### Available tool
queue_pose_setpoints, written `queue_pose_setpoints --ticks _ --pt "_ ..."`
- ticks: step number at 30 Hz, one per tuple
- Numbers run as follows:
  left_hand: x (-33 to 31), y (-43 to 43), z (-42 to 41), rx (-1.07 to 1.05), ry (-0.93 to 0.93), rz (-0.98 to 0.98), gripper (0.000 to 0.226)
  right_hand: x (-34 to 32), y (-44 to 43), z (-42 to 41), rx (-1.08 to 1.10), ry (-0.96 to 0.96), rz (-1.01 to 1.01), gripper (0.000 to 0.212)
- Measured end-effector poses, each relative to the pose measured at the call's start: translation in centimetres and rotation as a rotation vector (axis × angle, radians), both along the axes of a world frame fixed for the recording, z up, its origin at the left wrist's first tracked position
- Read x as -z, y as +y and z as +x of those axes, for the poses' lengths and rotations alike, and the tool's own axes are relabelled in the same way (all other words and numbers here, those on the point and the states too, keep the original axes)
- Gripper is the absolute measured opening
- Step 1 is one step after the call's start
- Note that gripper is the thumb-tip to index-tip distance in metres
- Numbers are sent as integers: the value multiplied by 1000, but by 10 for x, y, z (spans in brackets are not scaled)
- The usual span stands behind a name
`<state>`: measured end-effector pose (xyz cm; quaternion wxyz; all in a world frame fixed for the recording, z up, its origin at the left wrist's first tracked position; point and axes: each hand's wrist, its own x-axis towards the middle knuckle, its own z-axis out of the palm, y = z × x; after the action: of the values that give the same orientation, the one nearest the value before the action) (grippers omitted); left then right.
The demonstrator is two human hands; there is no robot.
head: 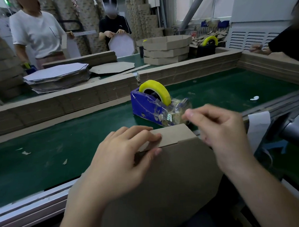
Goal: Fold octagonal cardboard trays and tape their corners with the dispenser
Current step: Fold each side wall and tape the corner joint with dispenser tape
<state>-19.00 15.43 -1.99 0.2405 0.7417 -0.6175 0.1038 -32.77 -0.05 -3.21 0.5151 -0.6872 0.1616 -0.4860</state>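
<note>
Your left hand [123,156] grips the tray [167,183] at its folded corner | right hand [222,129] curls beside the dispenser [144,106] just ahead, cannot tell if it holds anything | this corner looks folded, untaped; other corners hidden.

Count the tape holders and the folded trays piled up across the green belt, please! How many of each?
Tape dispensers: 2 (blue dispenser, black dispenser)
Stacked trays: 3 (top tray, middle tray, bottom tray)
Total: 5
A blue thing at far left is too hidden to tell.
</note>
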Motion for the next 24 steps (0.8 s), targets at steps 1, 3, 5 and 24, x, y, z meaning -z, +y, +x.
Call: queue_pose_setpoints --ticks 1,3,5,24 --pt "0 1 1 8 15 2 38 0 19 -1 -30 -27 17 11" --pt "0 3 1 23 33 -1 38 5 46 -3 -82 -60 77 16" --pt "0 4 1 32 33 0 38 13 59 -1 -115 -67 181 17" --pt "2 9 2 92 152 -13 22 39 75 17 -11 15 616 44"
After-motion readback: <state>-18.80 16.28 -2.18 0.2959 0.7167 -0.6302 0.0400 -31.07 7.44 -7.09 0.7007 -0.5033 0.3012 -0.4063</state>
